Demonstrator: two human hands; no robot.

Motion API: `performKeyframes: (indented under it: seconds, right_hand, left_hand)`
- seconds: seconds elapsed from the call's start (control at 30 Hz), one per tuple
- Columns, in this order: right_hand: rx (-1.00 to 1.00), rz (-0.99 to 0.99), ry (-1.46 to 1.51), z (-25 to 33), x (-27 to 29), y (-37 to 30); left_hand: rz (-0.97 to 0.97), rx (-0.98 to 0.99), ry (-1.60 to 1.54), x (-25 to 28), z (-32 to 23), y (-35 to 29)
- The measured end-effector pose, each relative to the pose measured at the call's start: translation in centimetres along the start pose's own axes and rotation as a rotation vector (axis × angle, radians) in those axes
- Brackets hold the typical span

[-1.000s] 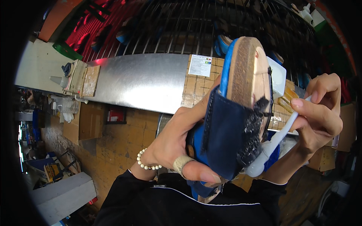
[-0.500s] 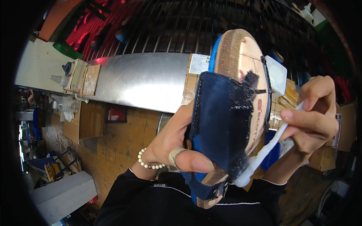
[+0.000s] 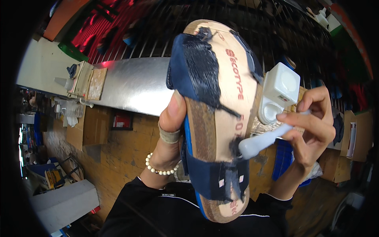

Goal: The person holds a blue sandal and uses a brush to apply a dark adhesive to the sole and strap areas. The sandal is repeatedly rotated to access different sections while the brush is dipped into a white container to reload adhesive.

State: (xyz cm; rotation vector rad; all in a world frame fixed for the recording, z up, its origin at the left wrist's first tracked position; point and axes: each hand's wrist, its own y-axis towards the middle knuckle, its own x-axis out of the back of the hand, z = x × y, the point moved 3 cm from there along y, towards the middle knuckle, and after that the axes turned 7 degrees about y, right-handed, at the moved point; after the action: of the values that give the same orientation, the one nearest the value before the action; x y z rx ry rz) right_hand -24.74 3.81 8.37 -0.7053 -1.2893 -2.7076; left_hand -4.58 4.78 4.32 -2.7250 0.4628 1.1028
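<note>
Tilted upright before me is an unsoled sandal (image 3: 227, 79), its pale underside with red print facing me. Dark blue straps (image 3: 177, 69) wrap round its cork sides, their rough black ends lapped onto the underside. My left hand (image 3: 169, 128), with a bandaged thumb, grips its left edge; the other fingers are hidden behind it. Pinched in my right hand (image 3: 314, 124) is a white-handled brush (image 3: 264, 139), its dark bristles touching the underside just above the lower strap. Beyond that hand stands a white square container (image 3: 281, 83) with a round white cup (image 3: 271, 112) at its front.
A shiny metal worktop (image 3: 132, 85) runs behind the sandal, below a rack of bars (image 3: 154, 35) lit red at left. A nozzle bottle (image 3: 64, 83) lies far left. Cardboard boxes (image 3: 94, 124) and a blue crate (image 3: 281, 158) stand lower down.
The sandal has turned so its underside faces me more fully, and its top has swung left. My brush has moved up from the lower strap area onto the underside; the cup has come into view.
</note>
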Motion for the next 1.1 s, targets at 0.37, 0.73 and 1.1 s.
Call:
performKeyframes:
  seconds: [0.37, 0.73, 1.1]
  right_hand:
    - [-0.011, -0.055, -0.225, 2.9, -0.8, 1.3]
    - [0.081, -0.060, -0.112, 1.7, -0.6, 1.5]
    - [0.096, 0.011, 0.015, 0.5, -0.7, 0.6]
  left_hand:
    - [0.009, -0.032, 0.101, 1.9, -0.3, -0.7]
    - [0.035, -0.048, 0.130, 3.2, -0.4, -0.9]
    - [0.181, -0.007, 0.101, 1.1, 1.0, 0.6]
